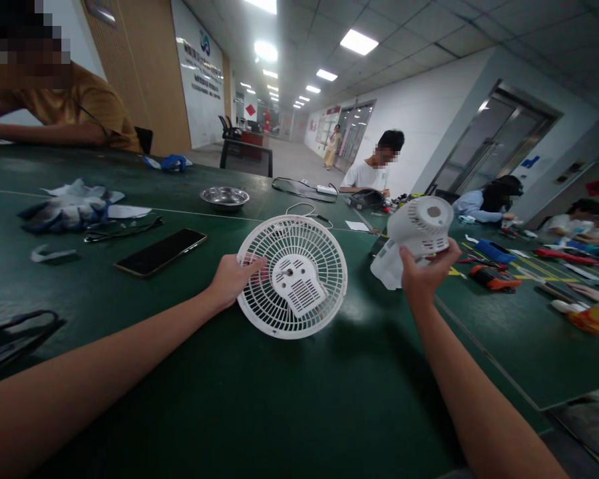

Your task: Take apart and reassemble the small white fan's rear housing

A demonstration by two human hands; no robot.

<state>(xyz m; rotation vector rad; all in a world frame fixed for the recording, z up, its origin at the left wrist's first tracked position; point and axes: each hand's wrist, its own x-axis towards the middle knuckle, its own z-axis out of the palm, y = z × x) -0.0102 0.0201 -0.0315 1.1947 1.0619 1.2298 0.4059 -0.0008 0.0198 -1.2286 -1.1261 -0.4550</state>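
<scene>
Far left: black cable (22, 339) at bench (259, 406) edge. Beyond it, a curved white strip (52, 254), then a bunched heap of gloves (72, 209), grey-white and dark blue. Co-worker in brown shirt (97, 106) sits across the bench behind the gloves. Paper (130, 211) just right of the gloves, thin black lead (124, 230) in front of it. Phone (160, 253) lies flat, screen up and dark. Blue bundle (172, 163) near the far edge.

Left hand (229, 283): fingers closed on the left rim of the guard, thumb over the near face. Guard (312, 307) is round, white, slotted, tilted up with its vented hub toward the camera, mid-bench. Can't tell if its lower rim touches the bench. Metal bowl (224, 198) sits behind it, to the left; power strip (326, 190) further back, to the right.

Co-worker in white (369, 174) at the far side. Right hand (426, 274): fingers wrapped on the fan body, thumb on its near side. Fan body (419, 223) is white, vented end up, well apart from the guard. Right of it, orange meter (494, 278) and blue tool (494, 251) on the bench.
</scene>
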